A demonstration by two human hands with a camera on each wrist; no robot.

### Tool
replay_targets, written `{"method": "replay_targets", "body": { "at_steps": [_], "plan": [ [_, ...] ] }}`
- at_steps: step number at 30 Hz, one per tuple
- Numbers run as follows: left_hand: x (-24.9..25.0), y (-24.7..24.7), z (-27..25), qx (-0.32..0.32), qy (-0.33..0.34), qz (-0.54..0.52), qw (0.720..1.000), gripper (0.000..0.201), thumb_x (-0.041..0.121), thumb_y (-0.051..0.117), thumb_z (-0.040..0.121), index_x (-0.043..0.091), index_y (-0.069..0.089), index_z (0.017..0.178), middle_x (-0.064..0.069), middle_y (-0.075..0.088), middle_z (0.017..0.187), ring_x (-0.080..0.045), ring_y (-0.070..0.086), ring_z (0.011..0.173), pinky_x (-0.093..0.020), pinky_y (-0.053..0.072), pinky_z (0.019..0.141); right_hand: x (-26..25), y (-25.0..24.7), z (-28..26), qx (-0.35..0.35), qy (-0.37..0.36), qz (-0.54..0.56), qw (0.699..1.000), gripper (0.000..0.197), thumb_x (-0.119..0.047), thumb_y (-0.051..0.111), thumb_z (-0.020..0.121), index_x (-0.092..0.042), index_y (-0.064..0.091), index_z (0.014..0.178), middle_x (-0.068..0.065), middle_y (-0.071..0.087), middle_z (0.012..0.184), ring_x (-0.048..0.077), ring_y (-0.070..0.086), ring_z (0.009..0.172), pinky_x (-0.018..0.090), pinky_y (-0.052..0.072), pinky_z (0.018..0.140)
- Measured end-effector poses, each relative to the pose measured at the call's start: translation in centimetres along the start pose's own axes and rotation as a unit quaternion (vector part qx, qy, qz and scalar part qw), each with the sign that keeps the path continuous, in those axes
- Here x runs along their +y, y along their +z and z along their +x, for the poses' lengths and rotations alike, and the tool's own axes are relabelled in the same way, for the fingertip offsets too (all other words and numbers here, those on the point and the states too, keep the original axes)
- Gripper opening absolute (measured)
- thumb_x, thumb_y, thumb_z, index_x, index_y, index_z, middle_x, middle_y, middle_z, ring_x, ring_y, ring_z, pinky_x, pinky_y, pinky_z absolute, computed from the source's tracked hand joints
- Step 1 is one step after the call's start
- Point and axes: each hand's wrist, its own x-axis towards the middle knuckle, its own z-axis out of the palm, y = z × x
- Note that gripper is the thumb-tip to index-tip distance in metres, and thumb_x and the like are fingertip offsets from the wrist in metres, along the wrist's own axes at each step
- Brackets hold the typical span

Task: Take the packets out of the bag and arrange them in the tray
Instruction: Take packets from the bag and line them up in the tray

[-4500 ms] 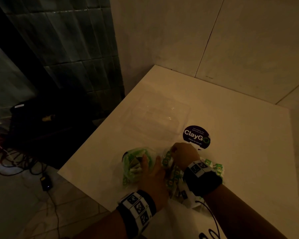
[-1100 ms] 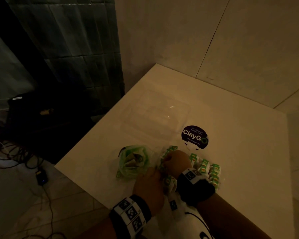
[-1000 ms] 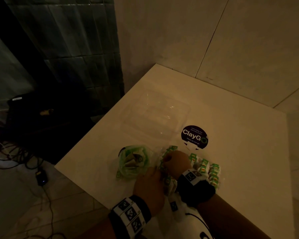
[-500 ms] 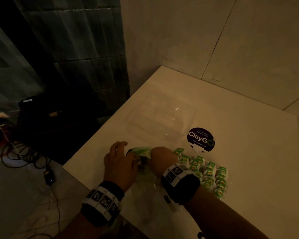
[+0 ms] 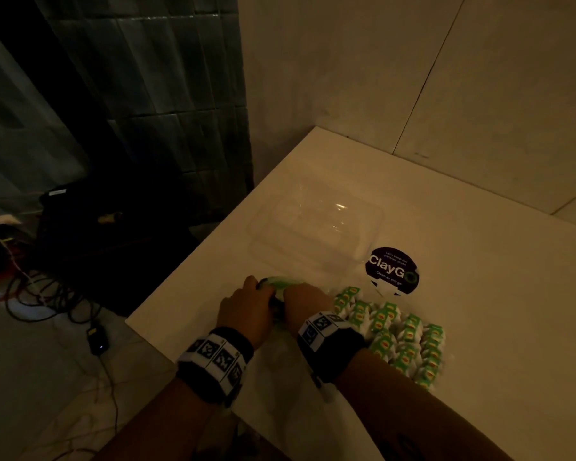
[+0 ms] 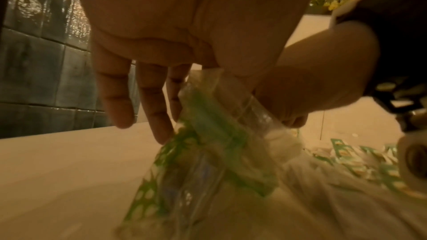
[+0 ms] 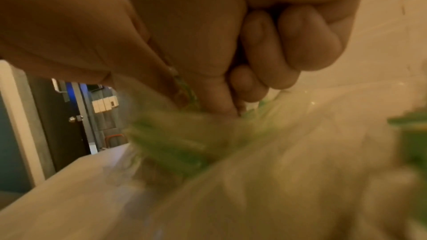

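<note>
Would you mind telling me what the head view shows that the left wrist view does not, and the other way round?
Only the head view shows the clear tray and the round ClayGo sticker behind it. Only the left wrist view shows the left hand with three fingers hanging straight beside the bag's green-printed plastic. Both show the right hand at the bag, the green packets and the white table.

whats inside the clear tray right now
Nothing visible: the clear tray looks empty in the head view. The green packets lie on the table beside it; glare hides part of its floor.
</note>
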Motion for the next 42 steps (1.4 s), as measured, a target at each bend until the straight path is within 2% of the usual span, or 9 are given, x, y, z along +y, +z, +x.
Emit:
{"method": "replay_targets", "body": {
  "at_steps": [3,12,15,18,21,25,33,38,42],
  "plan": [
    [0.0,-0.3,0.0,0.004,-0.013,0.022,1.0,0.029,0.022,0.04,0.095,0.024,0.045,0.124,-0.008,0.044,0.119,-0.033,0.057,0.092,-0.041,0.044,0.078,0.4,-0.7,0.0,-0.018,0.015,0.02,1.0,0.035,-0.021,0.049,0.094,-0.011,0.05,0.061,0.004,0.045,0.066,0.016,0.043,0.057,0.029,0.037,0.065],
    [0.2,-2.3,-2.5,0.048,0.013,-0.149,0.988,0.051,0.037,0.059,0.087,0.028,0.044,0.134,0.001,0.029,0.148,-0.023,0.024,0.136,-0.042,0.036,0.106,3.9,-2.7,-3.3,0.047,-0.041,0.399,0.915,0.02,-0.015,0.054,0.092,-0.004,0.048,0.076,0.012,0.057,0.067,0.024,0.064,0.061,0.044,0.058,0.064],
    [0.5,-3.0,-2.9,0.102,0.071,-0.284,0.951,0.05,0.022,0.062,0.087,0.025,0.045,0.134,0.005,0.04,0.137,-0.014,0.033,0.13,-0.035,0.038,0.106,4.9,-3.5,-4.4,-0.002,-0.054,0.513,0.857,0.017,-0.009,0.055,0.092,-0.002,0.049,0.078,0.026,0.055,0.074,0.03,0.069,0.061,0.044,0.06,0.063],
    [1.1,-3.5,-3.1,0.02,0.084,-0.495,0.865,0.035,0.011,0.06,0.09,0.028,0.058,0.12,0.005,0.064,0.115,-0.01,0.059,0.107,-0.028,0.05,0.089,5.5,-4.1,-5.5,-0.051,-0.084,0.545,0.833,0.016,-0.006,0.057,0.092,0.009,0.05,0.09,0.03,0.059,0.087,0.031,0.068,0.062,0.04,0.059,0.063],
    [1.5,-3.4,-2.9,-0.01,0.053,-0.583,0.811,0.013,0.014,0.058,0.092,0.015,0.07,0.096,-0.01,0.071,0.09,-0.027,0.068,0.084,-0.039,0.057,0.075,5.8,-4.1,-6.2,-0.036,-0.096,0.537,0.838,0.008,-0.001,0.061,0.088,0.001,0.053,0.092,0.017,0.062,0.081,0.027,0.069,0.062,0.04,0.059,0.066],
    [2.4,-2.6,-3.3,0.026,-0.005,-0.594,0.804,0.013,0.017,0.061,0.089,0.019,0.074,0.084,-0.003,0.072,0.079,-0.016,0.068,0.069,-0.027,0.053,0.056,7.0,-3.5,-7.1,0.032,-0.062,0.489,0.87,0.012,0.0,0.065,0.084,-0.011,0.064,0.082,0.005,0.065,0.065,0.018,0.064,0.058,0.038,0.058,0.07],
    [5.4,-1.5,-4.4,-0.012,-0.031,-0.613,0.79,0.023,0.016,0.056,0.094,0.029,0.07,0.081,-0.011,0.067,0.089,-0.029,0.066,0.085,-0.045,0.056,0.081,6.7,-2.2,-8.6,0.097,0.001,0.426,0.9,0.015,-0.008,0.071,0.08,-0.014,0.063,0.07,-0.002,0.059,0.054,0.015,0.057,0.049,0.035,0.056,0.059],
    [6.1,-1.4,-5.1,-0.042,0.03,-0.613,0.789,0.023,0.015,0.057,0.093,0.022,0.071,0.076,-0.004,0.063,0.073,-0.026,0.063,0.072,-0.048,0.057,0.071,7.0,-1.7,-9.0,0.159,0.024,0.392,0.906,0.023,-0.014,0.073,0.078,-0.02,0.051,0.084,0.007,0.065,0.069,0.023,0.063,0.058,0.043,0.057,0.06],
    [5.9,-1.0,-4.8,-0.032,0.044,-0.572,0.818,0.021,0.007,0.057,0.092,0.013,0.068,0.076,-0.008,0.064,0.069,-0.027,0.064,0.07,-0.041,0.057,0.066,7.4,-2.5,-9.0,0.139,-0.016,0.324,0.936,0.036,-0.026,0.075,0.078,-0.027,0.053,0.107,-0.007,0.06,0.087,0.014,0.059,0.07,0.03,0.049,0.061]
  ]
}}
